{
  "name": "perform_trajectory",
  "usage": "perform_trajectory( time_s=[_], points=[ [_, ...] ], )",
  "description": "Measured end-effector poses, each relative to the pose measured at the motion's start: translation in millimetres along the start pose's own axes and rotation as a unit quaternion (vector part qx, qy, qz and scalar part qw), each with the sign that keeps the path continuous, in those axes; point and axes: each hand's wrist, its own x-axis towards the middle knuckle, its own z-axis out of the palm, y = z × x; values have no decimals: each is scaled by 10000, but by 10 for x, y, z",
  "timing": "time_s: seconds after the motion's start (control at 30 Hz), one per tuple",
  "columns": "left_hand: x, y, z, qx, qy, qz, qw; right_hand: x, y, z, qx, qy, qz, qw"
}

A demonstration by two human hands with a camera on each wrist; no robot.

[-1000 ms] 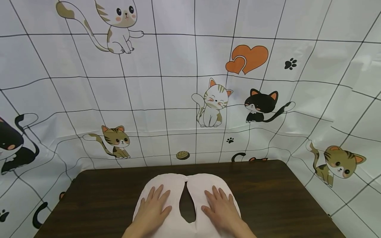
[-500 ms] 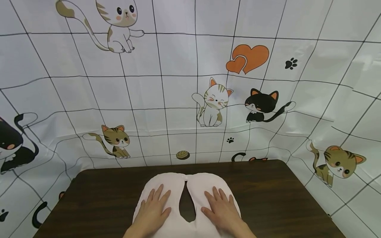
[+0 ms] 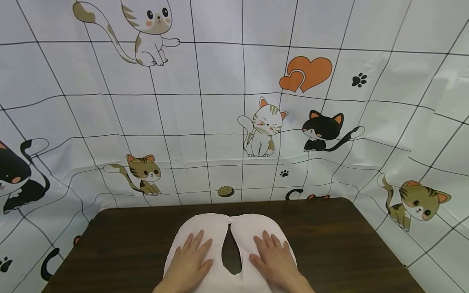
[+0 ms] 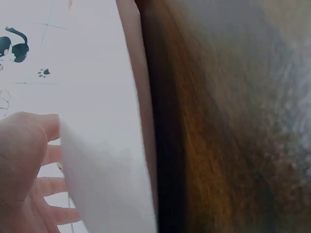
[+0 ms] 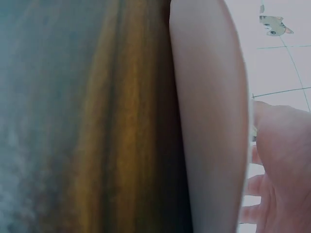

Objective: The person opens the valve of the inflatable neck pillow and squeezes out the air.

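A pale pink U-shaped neck pillow (image 3: 253, 223) lies on the dark wooden table (image 3: 329, 244), its two rounded ends meeting at the far side around a teardrop-shaped gap. My left hand (image 3: 189, 260) rests on the pillow's left half with fingers spread and nearly straight. On the right half lies my right hand (image 3: 275, 260), also spread, fingers pointing away from me. Both wrist views show the pillow's thick side edge close up, with fingers laid over its top. The pillow's near part runs out of the head view.
Behind and beside the table hangs a white sheet (image 3: 216, 114) with a black grid and printed cats, hearts and paw marks. The table's far edge lies just past the pillow, and bare wood shows on both sides of it.
The head view has shifted very slightly. My left hand has slid a little toward me and to the right on the pillow; the right hand has barely moved.
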Motion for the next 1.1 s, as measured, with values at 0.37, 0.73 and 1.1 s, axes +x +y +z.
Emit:
perform_trajectory(
  time_s=[0.37, 0.73, 1.1],
  points=[
    [-174, 73, -141, 277, -67, 102, 9995, -145, -45, -104, -77, -664, 277, 9974],
    [-278, 97, -124, 134, -273, 160, 9994, -251, -45, -122, 1, -806, 238, 9965],
    [-291, 56, 91, 157, -506, 201, 9984, -241, -23, -25, 62, -951, 449, 9944]
  ],
)
